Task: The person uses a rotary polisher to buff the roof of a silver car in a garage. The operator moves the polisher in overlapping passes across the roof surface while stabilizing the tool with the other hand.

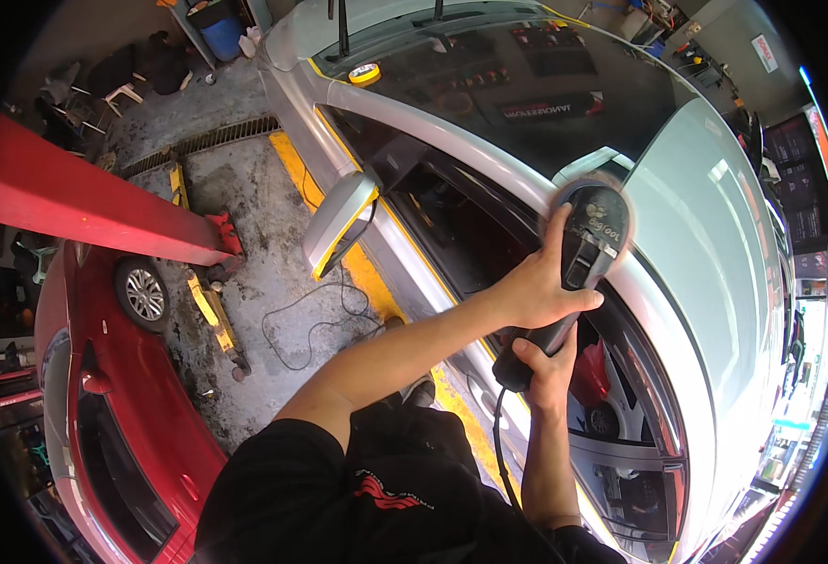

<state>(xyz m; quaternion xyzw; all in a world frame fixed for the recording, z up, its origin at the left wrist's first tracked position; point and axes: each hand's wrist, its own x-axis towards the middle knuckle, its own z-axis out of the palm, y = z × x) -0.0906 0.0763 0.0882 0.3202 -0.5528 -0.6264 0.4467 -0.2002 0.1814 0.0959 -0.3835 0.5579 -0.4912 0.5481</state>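
Observation:
A black electric polisher (594,221) rests its round pad on the roof edge of a silver-white car (705,226), above the side windows. The pad's rim looks blurred. My left hand (557,273) is wrapped over the polisher's body near its head, thumb and fingers to either side. Lower down, my right hand (547,371) grips the rear handle, its thumb lying on top. A black power cord (498,437) runs from the handle down beside my body. Yellow masking tape lines the window trim and the side mirror (340,218).
A roll of yellow tape (365,75) sits at the windshield's edge. On the left stand a red lift post (103,193) and a red car (141,395). Yellow lift arms (209,310) and a loose cable (312,331) lie on the stained floor. A blue barrel (218,36) stands behind.

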